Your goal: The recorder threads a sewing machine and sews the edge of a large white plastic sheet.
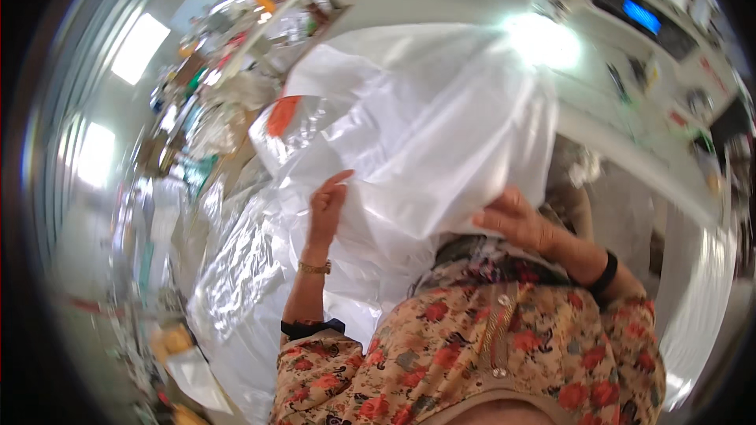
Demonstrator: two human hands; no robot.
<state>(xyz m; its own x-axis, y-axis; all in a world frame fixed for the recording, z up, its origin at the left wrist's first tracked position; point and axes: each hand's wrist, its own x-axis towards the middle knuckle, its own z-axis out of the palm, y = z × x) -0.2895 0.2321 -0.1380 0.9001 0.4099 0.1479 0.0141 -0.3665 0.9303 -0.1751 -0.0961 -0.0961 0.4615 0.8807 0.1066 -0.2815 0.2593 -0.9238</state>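
A large sheet of thin, shiny white material [441,126], plastic or fabric, spreads over the work table and drapes toward my lap. At its left side is my left hand [329,198], index finger stretched out over the sheet and the others partly bent. My right hand [516,220] has its fingers pressed together at the sheet's near right edge, with a fold of it at the fingertips. Between the hands the near edge hangs to a point. An orange-red patch [282,115] shows by the sheet's far left edge.
A sewing machine [669,39] with a lit blue display stands at the far right, beside a glaring lamp [542,39]. Small tools [618,83] lie by it. More crumpled clear-white sheeting [244,275] is heaped at left, with blurred clutter [213,118] beyond.
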